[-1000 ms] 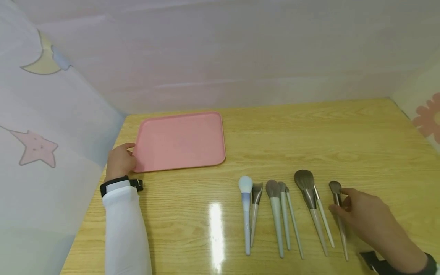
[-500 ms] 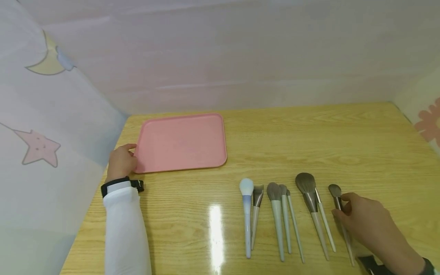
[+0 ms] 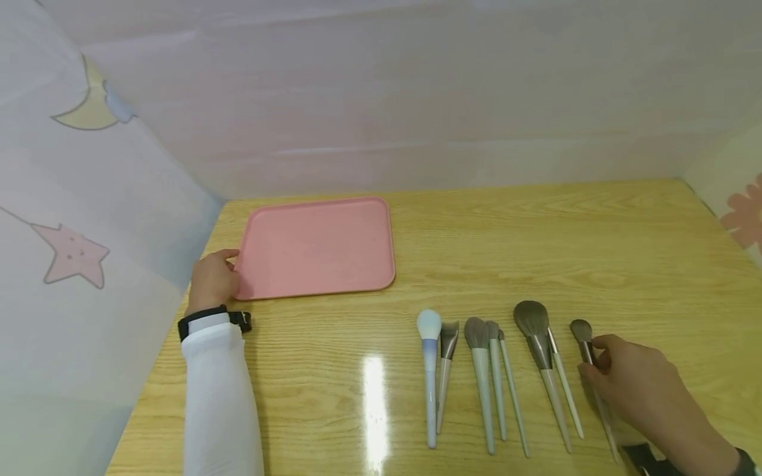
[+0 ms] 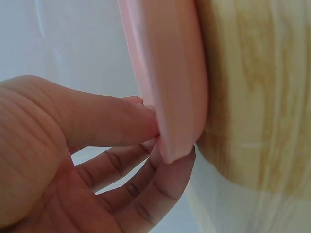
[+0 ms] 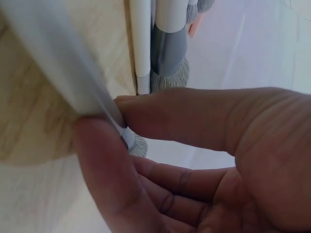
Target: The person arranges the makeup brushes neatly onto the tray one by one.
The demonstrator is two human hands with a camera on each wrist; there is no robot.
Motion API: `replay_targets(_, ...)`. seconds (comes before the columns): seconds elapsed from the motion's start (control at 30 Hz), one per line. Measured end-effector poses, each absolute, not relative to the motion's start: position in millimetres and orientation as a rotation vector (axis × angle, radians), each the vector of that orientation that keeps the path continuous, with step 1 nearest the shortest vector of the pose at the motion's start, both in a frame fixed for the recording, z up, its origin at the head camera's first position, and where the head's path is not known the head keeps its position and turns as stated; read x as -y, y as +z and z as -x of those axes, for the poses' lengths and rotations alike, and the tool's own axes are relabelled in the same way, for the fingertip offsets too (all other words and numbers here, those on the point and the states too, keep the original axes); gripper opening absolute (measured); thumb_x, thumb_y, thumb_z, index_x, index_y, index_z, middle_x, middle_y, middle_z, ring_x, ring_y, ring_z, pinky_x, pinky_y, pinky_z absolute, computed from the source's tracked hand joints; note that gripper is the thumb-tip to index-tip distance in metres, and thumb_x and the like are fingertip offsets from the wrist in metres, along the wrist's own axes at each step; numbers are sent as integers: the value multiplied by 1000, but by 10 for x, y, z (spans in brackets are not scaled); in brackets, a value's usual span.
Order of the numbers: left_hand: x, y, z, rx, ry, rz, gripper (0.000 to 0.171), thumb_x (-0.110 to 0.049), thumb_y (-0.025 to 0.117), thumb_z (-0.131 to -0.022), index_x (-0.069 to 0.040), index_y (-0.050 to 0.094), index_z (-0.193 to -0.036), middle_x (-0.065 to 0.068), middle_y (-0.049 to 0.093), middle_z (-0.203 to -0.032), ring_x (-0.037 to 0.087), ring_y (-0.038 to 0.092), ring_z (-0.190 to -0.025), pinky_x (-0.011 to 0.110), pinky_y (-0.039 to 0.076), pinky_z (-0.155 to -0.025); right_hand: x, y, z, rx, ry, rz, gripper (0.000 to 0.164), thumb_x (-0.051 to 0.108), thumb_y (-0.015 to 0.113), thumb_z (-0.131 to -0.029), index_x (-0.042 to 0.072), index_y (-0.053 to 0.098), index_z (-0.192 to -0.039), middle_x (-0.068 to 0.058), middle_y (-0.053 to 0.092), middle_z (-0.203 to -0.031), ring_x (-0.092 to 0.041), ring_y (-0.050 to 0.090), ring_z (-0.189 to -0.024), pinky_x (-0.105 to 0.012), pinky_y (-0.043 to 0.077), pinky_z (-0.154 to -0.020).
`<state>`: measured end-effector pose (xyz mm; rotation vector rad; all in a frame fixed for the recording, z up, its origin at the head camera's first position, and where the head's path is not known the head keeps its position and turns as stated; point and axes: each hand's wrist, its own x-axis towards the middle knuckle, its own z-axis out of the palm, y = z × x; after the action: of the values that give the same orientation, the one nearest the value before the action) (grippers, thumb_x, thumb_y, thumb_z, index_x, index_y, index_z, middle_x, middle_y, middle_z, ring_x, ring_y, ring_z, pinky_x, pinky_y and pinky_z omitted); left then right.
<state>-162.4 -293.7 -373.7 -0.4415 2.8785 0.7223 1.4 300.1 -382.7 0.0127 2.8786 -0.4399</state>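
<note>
My left hand (image 3: pixel 211 283) grips the left edge of a pink rectangular tray (image 3: pixel 315 248) lying at the table's back left. In the left wrist view, the thumb presses the tray rim (image 4: pixel 175 87) from one side, fingers against the other. My right hand (image 3: pixel 649 380) pinches the rightmost makeup brush (image 3: pixel 581 329) between thumb and index finger, near its dark ferrule. The right wrist view shows this brush's pale handle (image 5: pixel 53 58) slanting past the fingertips. Just left of it lie a big fluffy brush (image 3: pixel 532 318) and a thin pale-handled brush (image 3: pixel 567 390).
Further left on the wooden table (image 3: pixel 309 370) are a white-tipped blue brush (image 3: pixel 429 326), a flat angled brush (image 3: pixel 449 340) and a group of green-handled brushes (image 3: pixel 481 370). All lie roughly parallel, bristles away from me. A fabric-covered wall (image 3: pixel 417 99) stands behind the table.
The handle end of the brush in my right hand has swung slightly to the right. My left hand stays on the tray edge. The whole head view has shifted a little.
</note>
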Motion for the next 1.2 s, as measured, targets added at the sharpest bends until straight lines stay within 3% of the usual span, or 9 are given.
replay_targets(0.63,2925,-3733,1632,-2872,731,423,63,4,48,-89,4,49,-152,30,63,-124,38,57,-104,30,46,-70,-2987,-3730,84,-2935,-451,46,50,14,75,-93,-25,58,-118,-18,74,-80,-25,69,-66,-39,53,-53)
replay_targets(1.03,2892,-3744,1643,-2894,717,383,63,5,48,-88,5,51,-150,30,64,-121,37,58,-102,32,46,-72,-2939,-3729,146,-3016,-429,67,42,12,74,-92,-22,62,-115,-24,75,-83,-39,72,-71,-52,57,-59)
replay_targets(1.2,2861,-3745,1651,-2885,724,393,62,4,48,-88,5,51,-151,29,63,-121,37,58,-101,33,46,-73,-2912,-3717,186,-3033,-422,85,42,12,74,-92,-22,63,-115,-24,75,-82,-38,73,-70,-53,58,-61)
